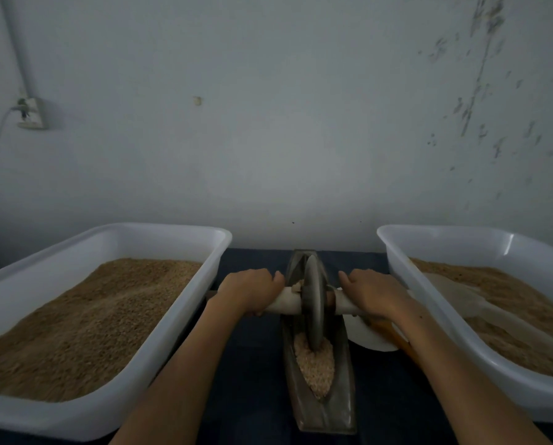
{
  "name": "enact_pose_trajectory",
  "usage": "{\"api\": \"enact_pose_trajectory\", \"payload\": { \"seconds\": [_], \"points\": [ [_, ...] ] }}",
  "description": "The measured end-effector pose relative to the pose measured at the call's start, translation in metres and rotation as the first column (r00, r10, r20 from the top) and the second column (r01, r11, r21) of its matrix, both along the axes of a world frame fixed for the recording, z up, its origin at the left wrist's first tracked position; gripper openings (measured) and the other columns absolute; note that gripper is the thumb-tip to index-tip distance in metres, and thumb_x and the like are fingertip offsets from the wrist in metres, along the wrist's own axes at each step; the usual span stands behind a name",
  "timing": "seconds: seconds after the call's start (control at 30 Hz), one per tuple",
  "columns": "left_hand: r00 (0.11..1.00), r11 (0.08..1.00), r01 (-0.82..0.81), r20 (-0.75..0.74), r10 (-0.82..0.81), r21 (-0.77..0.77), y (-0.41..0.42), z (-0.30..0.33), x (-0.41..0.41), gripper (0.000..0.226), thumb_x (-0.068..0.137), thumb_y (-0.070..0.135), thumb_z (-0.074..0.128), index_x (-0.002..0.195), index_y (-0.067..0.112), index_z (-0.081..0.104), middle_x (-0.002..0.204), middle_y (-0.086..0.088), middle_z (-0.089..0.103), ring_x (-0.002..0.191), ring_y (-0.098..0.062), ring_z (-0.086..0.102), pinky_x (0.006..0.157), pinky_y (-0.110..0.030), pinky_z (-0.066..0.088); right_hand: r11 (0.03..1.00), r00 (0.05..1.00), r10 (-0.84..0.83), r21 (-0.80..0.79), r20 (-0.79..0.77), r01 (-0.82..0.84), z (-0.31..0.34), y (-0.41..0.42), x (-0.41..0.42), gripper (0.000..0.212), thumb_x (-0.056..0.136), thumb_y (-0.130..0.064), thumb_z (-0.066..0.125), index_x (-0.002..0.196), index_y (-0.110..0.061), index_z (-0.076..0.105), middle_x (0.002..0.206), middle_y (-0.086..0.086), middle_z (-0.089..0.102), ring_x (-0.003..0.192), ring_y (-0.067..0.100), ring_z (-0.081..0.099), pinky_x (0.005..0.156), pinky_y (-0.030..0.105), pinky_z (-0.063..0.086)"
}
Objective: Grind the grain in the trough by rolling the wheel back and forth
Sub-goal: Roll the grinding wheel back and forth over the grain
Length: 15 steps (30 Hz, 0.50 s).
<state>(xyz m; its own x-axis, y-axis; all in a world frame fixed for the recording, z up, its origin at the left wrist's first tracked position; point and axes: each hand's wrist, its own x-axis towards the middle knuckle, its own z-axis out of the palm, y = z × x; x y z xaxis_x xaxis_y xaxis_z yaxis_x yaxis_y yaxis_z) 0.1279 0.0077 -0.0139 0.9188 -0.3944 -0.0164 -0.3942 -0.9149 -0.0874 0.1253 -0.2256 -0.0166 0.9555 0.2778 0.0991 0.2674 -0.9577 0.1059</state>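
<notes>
Left hand (249, 290) and right hand (373, 292) each grip an end of the axle (286, 301) through the upright wheel (313, 311), which stands in the narrow trough (342, 374), its grain (315, 364) heaped toward the near end, between two grain-filled white tubs (178, 319).

The trough (320, 390) in front of me is a long, narrow, dark metal boat, its length running straight away from me. Pale crushed grain (315, 364) lies heaped in its near half. The wheel (313, 311), a thin dark metal disc, stands upright on edge in the groove, its rim sunk in the grain's far end, a pale axle (288, 301) through its centre.
</notes>
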Motion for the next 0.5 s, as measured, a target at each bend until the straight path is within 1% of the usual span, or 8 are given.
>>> {"api": "enact_pose_trajectory", "payload": {
  "seconds": [0.1, 0.23, 0.3, 0.33, 0.37, 0.4, 0.43, 0.5],
  "points": [
    [0.992, 0.98, 0.049, 0.105, -0.07, 0.191, 0.0, -0.001, 0.001, 0.074, 0.09, 0.018, 0.06, 0.146, 0.006, 0.014, 0.122, -0.018, 0.049, 0.105, -0.032, 0.055, 0.079, -0.04, 0.047, 0.994, 0.996, -0.06, 0.095, 0.073, 0.052, -0.005, 0.001, 0.004, 0.043, 0.105, -0.033, 0.021, 0.122, -0.016, 0.056, 0.093, 0.003, 0.059, 0.082, 0.023, 0.057, 0.065, 0.032, 0.034],
    [0.951, 0.971, 0.0, 0.3, -0.073, 0.238, -0.003, -0.005, -0.002, 0.071, 0.096, 0.019, 0.049, 0.15, 0.012, 0.003, 0.115, -0.015, 0.053, 0.093, -0.028, 0.059, 0.069, -0.035, 0.047, 0.997, 0.946, -0.078, 0.035, 0.313, 0.071, -0.01, 0.004, 0.0, 0.051, 0.104, -0.035, 0.016, 0.116, -0.017, 0.062, 0.076, -0.003, 0.054, 0.067, 0.019, 0.055, 0.057, 0.029, 0.029],
    [0.917, 0.978, -0.027, 0.394, -0.059, 0.208, -0.007, -0.006, -0.008, 0.051, 0.102, 0.031, 0.025, 0.149, 0.013, 0.015, 0.106, -0.009, 0.058, 0.084, -0.022, 0.06, 0.06, -0.029, 0.041, 0.996, 0.92, -0.058, -0.042, 0.387, 0.081, -0.012, 0.005, -0.008, 0.046, 0.105, -0.031, 0.019, 0.119, -0.016, 0.06, 0.08, -0.001, 0.063, 0.067, 0.019, 0.059, 0.052, 0.029, 0.031],
    [0.895, 0.987, -0.028, 0.443, -0.046, 0.161, -0.008, -0.006, -0.01, 0.062, 0.098, 0.04, -0.003, 0.145, 0.014, 0.027, 0.103, -0.006, 0.06, 0.081, -0.02, 0.059, 0.058, -0.027, 0.038, 0.997, 0.912, -0.033, -0.056, 0.41, 0.061, -0.014, 0.006, -0.013, 0.04, 0.105, -0.028, 0.026, 0.116, -0.013, 0.062, 0.077, 0.002, 0.065, 0.063, 0.02, 0.061, 0.049, 0.03, 0.035],
    [0.898, 0.992, -0.041, 0.441, -0.016, 0.121, -0.008, -0.005, -0.014, 0.092, 0.082, 0.044, -0.027, 0.14, 0.016, 0.039, 0.102, -0.005, 0.061, 0.08, -0.019, 0.059, 0.058, -0.026, 0.036, 0.998, 0.901, -0.016, -0.049, 0.434, 0.041, -0.015, 0.008, -0.018, 0.032, 0.103, -0.024, 0.038, 0.105, -0.01, 0.067, 0.069, 0.004, 0.065, 0.056, 0.022, 0.06, 0.046, 0.033, 0.041],
    [0.91, 0.998, -0.047, 0.415, 0.021, 0.052, -0.009, -0.003, -0.019, 0.109, 0.07, 0.043, -0.036, 0.134, 0.017, 0.049, 0.099, -0.006, 0.063, 0.08, -0.021, 0.059, 0.061, -0.026, 0.036, 1.0, 0.872, 0.005, -0.028, 0.49, 0.01, -0.018, 0.008, -0.018, 0.025, 0.1, -0.02, 0.048, 0.092, -0.009, 0.068, 0.062, 0.005, 0.063, 0.05, 0.023, 0.059, 0.044, 0.032, 0.043],
    [0.892, 0.999, -0.042, 0.45, 0.042, -0.009, -0.01, -0.005, -0.025, 0.11, 0.071, 0.041, -0.034, 0.123, 0.016, 0.059, 0.093, -0.007, 0.065, 0.077, -0.022, 0.06, 0.062, -0.026, 0.037, 1.0, 0.845, 0.015, 0.005, 0.534, -0.021, -0.022, 0.007, -0.016, 0.025, 0.098, -0.02, 0.05, 0.083, -0.01, 0.067, 0.058, 0.004, 0.061, 0.047, 0.023, 0.058, 0.045, 0.032, 0.043],
    [0.803, 0.998, -0.025, 0.593, 0.055, -0.058, -0.013, -0.007, -0.033, 0.093, 0.094, 0.034, -0.017, 0.095, 0.016, 0.074, 0.069, -0.004, 0.066, 0.057, -0.018, 0.059, 0.053, -0.023, 0.04, 0.991, 0.827, -0.009, 0.118, 0.562, -0.07, -0.025, 0.006, -0.012, 0.038, 0.099, -0.026, 0.038, 0.072, -0.014, 0.062, 0.055, 0.003, 0.059, 0.046, 0.024, 0.056, 0.049, 0.03, 0.04]
  ]
}}
